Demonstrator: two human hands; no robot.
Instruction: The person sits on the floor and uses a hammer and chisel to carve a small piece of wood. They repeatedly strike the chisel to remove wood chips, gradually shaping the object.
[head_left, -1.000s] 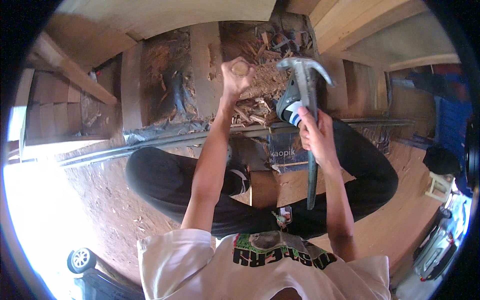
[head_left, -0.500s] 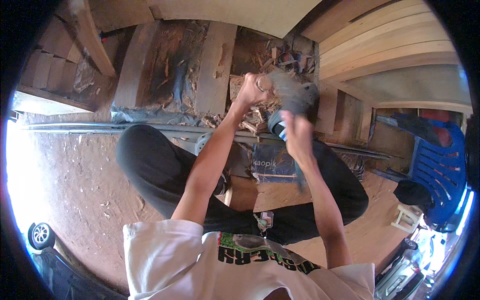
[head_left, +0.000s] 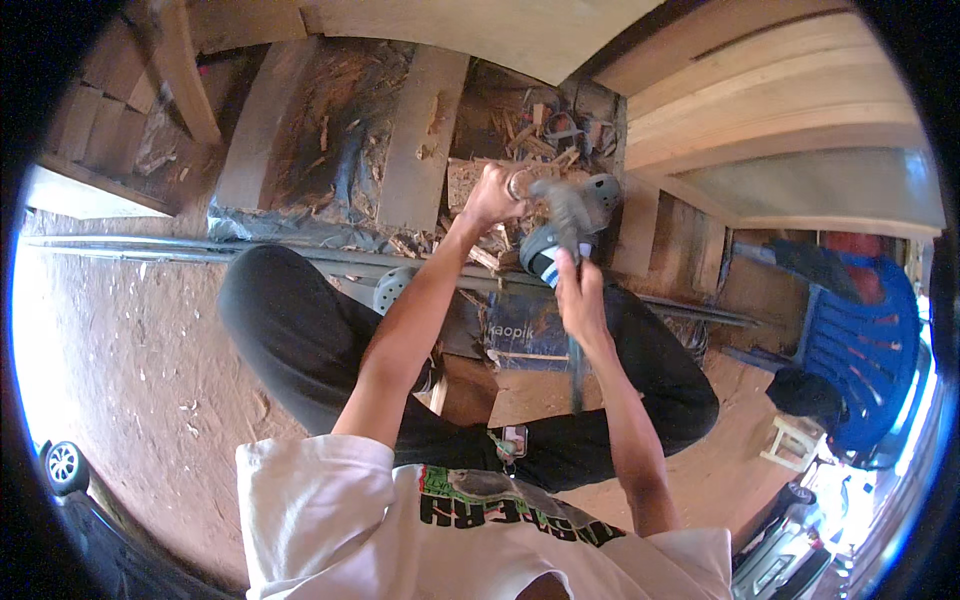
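My left hand is closed round a chisel; its round wooden butt end shows, while the blade is hidden. My right hand grips the shaft of a hammer. The blurred hammer head is just right of the chisel's butt end; I cannot tell whether they touch. Below my left hand lies a rough, chipped piece of wood. Wood chips are scattered round it. A grey shoe is close to my right hand, and a grey clog with holes is beside the hammer head.
Wide planks lie to the left of the work. Long pipes run across in front of my legs. Stacked boards stand at the far right. A blue plastic chair and a small wooden stool are on the right.
The hammer head has come left and a little down, nearer the chisel's butt end, and is less blurred. My left hand still grips the chisel. The whole view has shifted slightly.
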